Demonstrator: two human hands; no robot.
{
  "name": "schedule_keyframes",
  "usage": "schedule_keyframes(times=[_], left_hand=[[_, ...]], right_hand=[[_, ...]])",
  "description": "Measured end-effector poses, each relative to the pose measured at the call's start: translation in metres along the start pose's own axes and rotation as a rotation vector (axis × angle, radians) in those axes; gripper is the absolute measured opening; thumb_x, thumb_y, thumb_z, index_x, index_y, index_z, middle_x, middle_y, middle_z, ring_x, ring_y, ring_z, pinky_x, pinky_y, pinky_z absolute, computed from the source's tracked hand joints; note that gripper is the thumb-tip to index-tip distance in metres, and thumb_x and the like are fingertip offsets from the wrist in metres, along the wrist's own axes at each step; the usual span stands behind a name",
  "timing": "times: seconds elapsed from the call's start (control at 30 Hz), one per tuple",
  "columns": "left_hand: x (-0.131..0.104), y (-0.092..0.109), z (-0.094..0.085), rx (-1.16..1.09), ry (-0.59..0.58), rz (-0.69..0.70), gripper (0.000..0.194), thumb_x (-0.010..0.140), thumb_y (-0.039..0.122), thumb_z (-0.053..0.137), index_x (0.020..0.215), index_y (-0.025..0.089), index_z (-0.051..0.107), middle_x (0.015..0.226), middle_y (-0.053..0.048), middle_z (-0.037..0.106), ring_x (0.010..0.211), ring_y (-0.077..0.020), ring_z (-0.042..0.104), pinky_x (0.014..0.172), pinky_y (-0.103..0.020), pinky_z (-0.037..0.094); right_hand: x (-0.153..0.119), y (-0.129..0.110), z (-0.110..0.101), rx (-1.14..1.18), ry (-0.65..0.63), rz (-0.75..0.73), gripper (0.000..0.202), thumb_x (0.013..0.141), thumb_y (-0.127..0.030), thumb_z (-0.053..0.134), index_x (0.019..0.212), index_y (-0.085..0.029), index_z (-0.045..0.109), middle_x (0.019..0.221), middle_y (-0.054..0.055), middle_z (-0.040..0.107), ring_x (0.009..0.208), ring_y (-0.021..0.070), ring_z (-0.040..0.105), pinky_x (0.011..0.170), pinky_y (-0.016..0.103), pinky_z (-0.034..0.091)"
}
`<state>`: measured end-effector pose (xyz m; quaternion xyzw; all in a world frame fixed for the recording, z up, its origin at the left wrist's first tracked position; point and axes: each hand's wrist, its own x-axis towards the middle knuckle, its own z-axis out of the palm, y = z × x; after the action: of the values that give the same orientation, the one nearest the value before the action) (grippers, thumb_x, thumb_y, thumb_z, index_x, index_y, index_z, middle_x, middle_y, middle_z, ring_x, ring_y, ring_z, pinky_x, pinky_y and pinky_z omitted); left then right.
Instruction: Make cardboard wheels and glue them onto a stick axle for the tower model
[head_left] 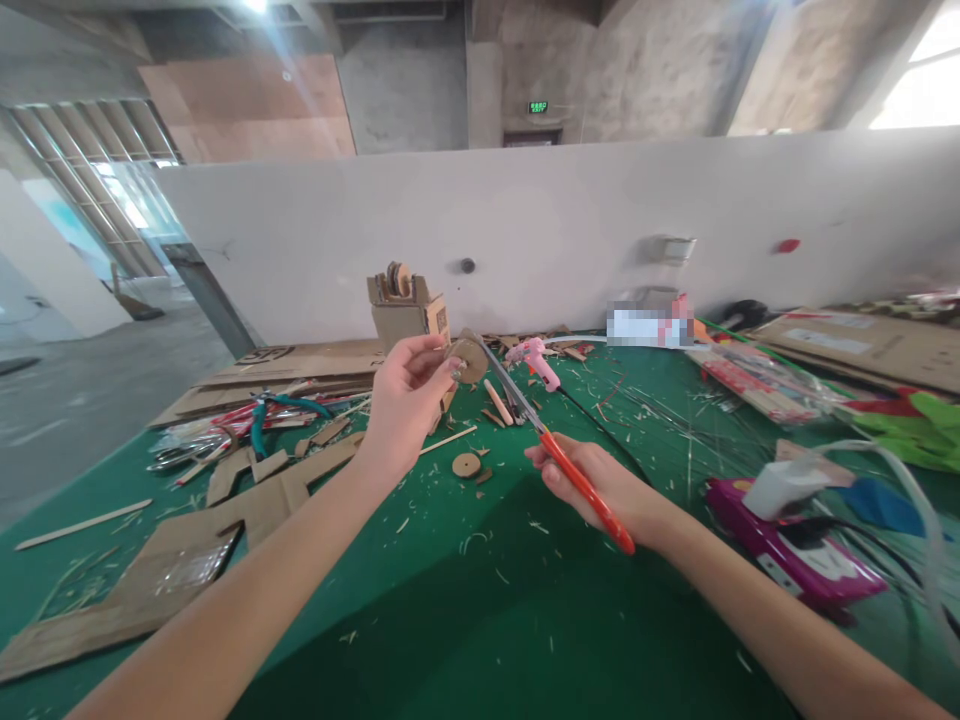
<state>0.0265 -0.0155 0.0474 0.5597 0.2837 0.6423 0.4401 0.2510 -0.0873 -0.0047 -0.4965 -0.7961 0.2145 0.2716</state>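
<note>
My left hand (409,400) pinches a small round cardboard disc (471,362) over the middle of the green table. In my right hand (589,485) is a pair of scissors with red handles (589,492), and their metal blades point up and left, with the tips close to the disc's right edge. Whether the blades touch the disc I cannot tell. Below the disc, another cardboard disc with a centre hole (466,465) lies flat on the table. Behind my left hand stands a cardboard box structure (405,315) with small discs mounted on its top.
A pink glue gun (538,364) lies beyond the scissors, its black cable trailing right. Cardboard pieces (180,550), teal-handled pliers (259,425) and scraps cover the left. At right sits a purple power strip (795,550) with plugs. A white partition (525,230) borders the back.
</note>
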Motion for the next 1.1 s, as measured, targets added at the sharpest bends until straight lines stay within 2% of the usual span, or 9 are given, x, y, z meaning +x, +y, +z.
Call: schedule_keyframes(times=[0.2,0.4,0.57,0.73,0.87,0.97,1.1], left_hand=[[-0.0001,0.0006,-0.0008,0.028,-0.028,-0.011,0.031,0.071,0.03,0.078,0.096,0.018,0.063,0.082,-0.002,0.068,0.071,-0.011,0.065,0.06,-0.021,0.053],[-0.0044,-0.001,0.0043,0.033,-0.025,-0.013,0.033,0.07,0.031,0.079,0.096,0.017,0.064,0.085,-0.003,0.07,0.076,-0.0112,0.065,0.066,-0.021,0.052],[-0.0039,-0.0046,0.0039,0.011,-0.01,-0.05,0.031,0.071,0.028,0.078,0.096,0.016,0.064,0.082,-0.002,0.069,0.068,-0.0083,0.061,0.061,-0.019,0.049],[-0.0013,-0.0051,0.0027,-0.092,-0.016,-0.062,0.03,0.07,0.023,0.079,0.096,0.017,0.065,0.082,-0.002,0.068,0.072,-0.0099,0.063,0.063,-0.021,0.052],[0.0001,-0.0054,0.0013,-0.151,-0.029,-0.064,0.031,0.07,0.021,0.078,0.099,0.018,0.066,0.087,-0.002,0.069,0.076,-0.0116,0.065,0.068,-0.024,0.055],[0.0008,-0.0064,0.0013,-0.202,-0.031,-0.088,0.032,0.07,0.019,0.078,0.1,0.018,0.067,0.091,-0.003,0.07,0.079,-0.0132,0.067,0.074,-0.027,0.057],[0.0014,-0.0074,0.0024,-0.23,-0.029,-0.118,0.027,0.068,0.018,0.078,0.094,0.016,0.07,0.09,-0.004,0.071,0.077,-0.0136,0.068,0.077,-0.03,0.057]], right_hand=[[0.0009,-0.0014,0.0001,-0.032,0.006,0.001,0.042,0.093,-0.055,0.039,0.079,-0.019,0.052,0.075,0.005,0.058,0.06,0.0148,0.051,0.057,0.028,0.041],[0.0051,0.0023,0.0039,-0.16,0.041,0.037,0.044,0.094,-0.054,0.034,0.064,-0.022,0.034,0.062,-0.001,0.046,0.051,0.0118,0.039,0.052,0.027,0.031],[0.0028,0.0041,0.0042,-0.233,0.085,0.128,0.045,0.092,-0.054,0.038,0.061,-0.022,0.035,0.056,-0.001,0.046,0.048,0.0124,0.038,0.05,0.028,0.027],[0.0035,0.0031,0.0078,-0.232,0.127,0.154,0.051,0.089,-0.06,0.04,0.056,-0.023,0.031,0.049,-0.002,0.039,0.044,0.0112,0.032,0.048,0.029,0.026],[0.0042,0.0033,0.0056,-0.171,0.143,0.133,0.047,0.091,-0.057,0.04,0.059,-0.021,0.043,0.052,0.0,0.046,0.045,0.0121,0.039,0.048,0.028,0.03],[0.0026,0.0027,0.0015,-0.096,0.093,0.063,0.044,0.092,-0.054,0.04,0.072,-0.018,0.056,0.064,0.004,0.057,0.053,0.0147,0.05,0.051,0.027,0.037],[0.0007,0.0013,-0.0009,-0.104,0.056,0.02,0.041,0.091,-0.055,0.041,0.088,-0.018,0.058,0.078,0.006,0.062,0.063,0.0177,0.057,0.059,0.029,0.043]])
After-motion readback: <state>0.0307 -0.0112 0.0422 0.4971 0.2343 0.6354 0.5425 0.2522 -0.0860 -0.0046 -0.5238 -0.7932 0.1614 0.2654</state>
